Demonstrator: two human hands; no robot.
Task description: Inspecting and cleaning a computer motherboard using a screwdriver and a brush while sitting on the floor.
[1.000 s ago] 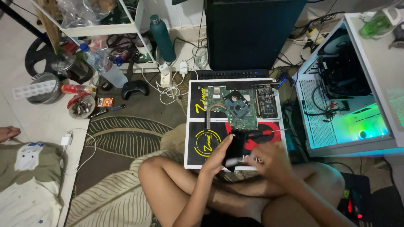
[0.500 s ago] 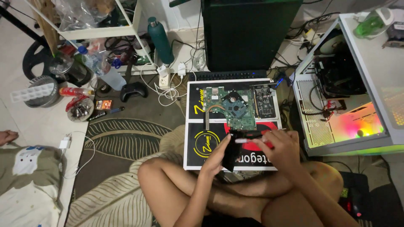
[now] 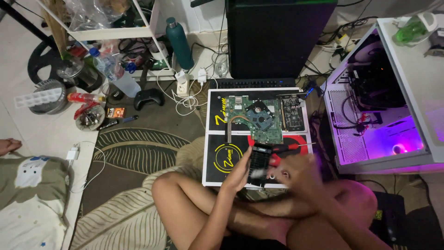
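- The person sits cross-legged on the floor, and both hands are low in the middle of the view.
- The left hand (image 3: 238, 172) grips a black, flat box-shaped part (image 3: 259, 163) by its left edge and holds it up over the near edge of the mat.
- The right hand (image 3: 296, 173) is blurry. It is just at 3 o'clock of the black part, and I cannot tell if it grips anything.
- A black mat (image 3: 217, 139) with yellow and red round marks lies on the floor, just at 12 o'clock of the hands.
- A green circuit board (image 3: 261, 118) lies on the mat.
- A second dark board (image 3: 292, 113) lies just at 3 o'clock of the green one.
- A screwdriver with a red and black handle (image 3: 289, 147) lies on the mat, near the black part.
- A small orange packet (image 3: 115, 112) lies on the floor far at 10 o'clock.
- A tall green bottle (image 3: 180, 44) stands at 11 o'clock, by a white shelf (image 3: 115, 33).
- A big black box (image 3: 277, 39) stands at 12 o'clock.
- An open white computer case (image 3: 374, 134) glows purple at 3 o'clock.
- The floor has a brown rug with leaf shapes (image 3: 125, 148).
- A black game controller (image 3: 149, 98) and white chargers (image 3: 185, 85) lie at 11 o'clock.
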